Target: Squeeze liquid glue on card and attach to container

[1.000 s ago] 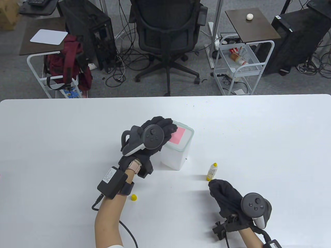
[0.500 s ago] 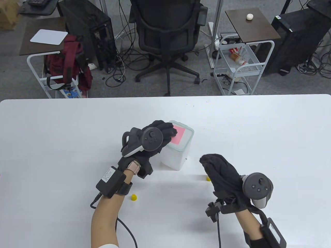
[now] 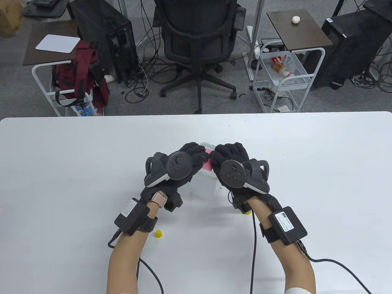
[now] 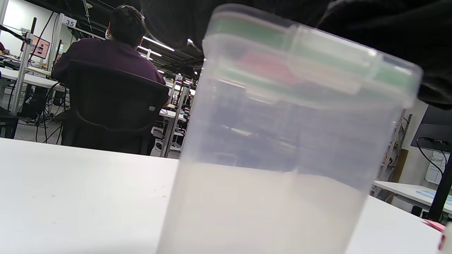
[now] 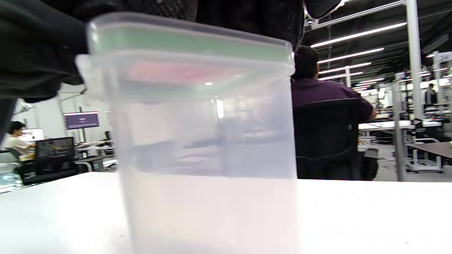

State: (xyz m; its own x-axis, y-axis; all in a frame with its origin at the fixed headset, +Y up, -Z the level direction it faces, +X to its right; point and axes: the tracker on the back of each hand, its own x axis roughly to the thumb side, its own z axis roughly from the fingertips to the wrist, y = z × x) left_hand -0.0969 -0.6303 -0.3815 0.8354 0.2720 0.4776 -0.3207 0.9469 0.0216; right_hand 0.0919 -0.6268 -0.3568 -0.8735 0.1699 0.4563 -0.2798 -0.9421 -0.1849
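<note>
A translucent container [image 3: 203, 186] with a green-sealed lid stands on the white table [image 3: 61, 171]. A pink card [image 3: 207, 165] lies on its lid, mostly covered. My left hand [image 3: 199, 153] rests on the lid's left side with fingers on the card. My right hand [image 3: 223, 153] rests on the lid's right side, fingers on the card too. Both wrist views show the container from the side [image 4: 282, 158] [image 5: 204, 148], with the card dimly pink through the lid [image 4: 268, 63] [image 5: 176, 72]. The glue bottle is hidden by my right wrist except a yellow bit [image 3: 248, 212].
A small yellow cap [image 3: 158, 234] lies on the table near my left forearm. Cables trail from both wrists toward the table's front edge. Beyond the far edge stand an office chair [image 3: 199, 39] and a white wire cart [image 3: 284, 76].
My right hand has moved up and left from beside the glue bottle onto the container's lid, next to my left hand. The left hand and the container have stayed in place.
</note>
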